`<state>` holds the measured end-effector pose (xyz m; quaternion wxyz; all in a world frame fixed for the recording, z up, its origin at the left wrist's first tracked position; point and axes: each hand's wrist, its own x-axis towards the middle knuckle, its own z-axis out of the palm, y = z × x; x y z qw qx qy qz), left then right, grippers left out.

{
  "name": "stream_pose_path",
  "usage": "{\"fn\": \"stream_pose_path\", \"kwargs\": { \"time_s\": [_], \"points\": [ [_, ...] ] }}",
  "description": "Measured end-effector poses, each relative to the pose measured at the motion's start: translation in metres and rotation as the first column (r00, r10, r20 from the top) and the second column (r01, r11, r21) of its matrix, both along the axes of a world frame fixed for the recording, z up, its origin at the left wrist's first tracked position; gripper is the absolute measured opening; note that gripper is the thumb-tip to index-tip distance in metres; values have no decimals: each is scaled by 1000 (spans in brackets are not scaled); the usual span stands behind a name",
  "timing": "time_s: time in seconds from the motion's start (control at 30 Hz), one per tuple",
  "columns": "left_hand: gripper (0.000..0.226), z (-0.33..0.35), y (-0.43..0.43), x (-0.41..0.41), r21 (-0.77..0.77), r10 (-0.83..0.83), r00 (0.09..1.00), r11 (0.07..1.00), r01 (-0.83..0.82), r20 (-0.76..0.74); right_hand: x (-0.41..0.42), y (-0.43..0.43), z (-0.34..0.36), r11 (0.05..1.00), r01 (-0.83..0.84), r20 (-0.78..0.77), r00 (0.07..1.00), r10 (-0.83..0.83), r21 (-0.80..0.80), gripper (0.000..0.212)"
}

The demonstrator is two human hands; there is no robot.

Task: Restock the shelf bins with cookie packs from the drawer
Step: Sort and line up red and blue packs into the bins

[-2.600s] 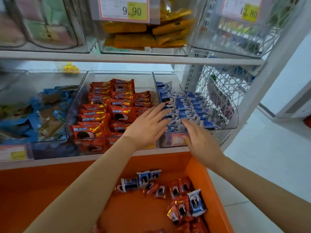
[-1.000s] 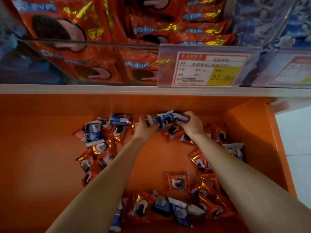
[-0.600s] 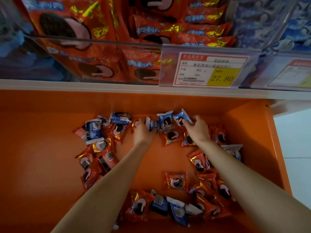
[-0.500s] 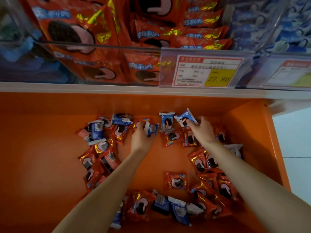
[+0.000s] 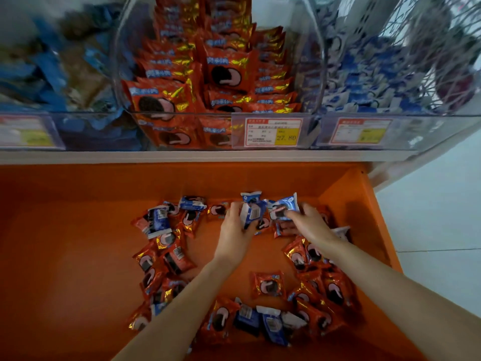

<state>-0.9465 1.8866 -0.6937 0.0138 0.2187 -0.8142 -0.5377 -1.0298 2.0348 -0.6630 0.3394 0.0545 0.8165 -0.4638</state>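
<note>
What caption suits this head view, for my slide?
Both hands, left hand and right hand, gather blue cookie packs from the orange drawer.

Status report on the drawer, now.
Left hand shut on blue pack. Right hand shut on second blue pack. Both low in orange drawer. Nothing blocking.

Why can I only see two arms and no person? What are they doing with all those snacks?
The camera sits on the person's head and looks down, so you only see their arms. Below is an open orange drawer with little cookie packs scattered in it, red ones and blue ones. The left hand is holding a blue pack, and the right hand is holding another blue pack. Above the drawer is a shelf with clear bins: the middle bin is full of red packs, and the bin on the right has blue ones. The left bin is too blurry to tell.
</note>
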Motion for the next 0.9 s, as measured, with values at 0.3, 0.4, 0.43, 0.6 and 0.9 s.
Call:
{"fn": "stream_pose_path", "kwargs": {
  "time_s": [0.3,0.4,0.43,0.6,0.9],
  "points": [
    [16,67,31,39,192,26,982,981,11,-188,33,14,66,996,-14,-85,996,7,-84,26],
    [32,88,25,45,191,75,975,981,-35,-208,43,16,84,987,-24,-74,997,12,-156,22],
    [43,95,23,46,211,65,977,977,-22,-201,47,16,91,981,-17,-65,998,4,-191,23],
    [64,130,17,54,227,-66,985,969,101,-157,59,19,121,965,-40,-76,997,21,-259,23],
    [24,170,6,61,169,-23,982,984,55,-189,55,22,162,874,154,36,987,-155,-460,18]
  ]
}}
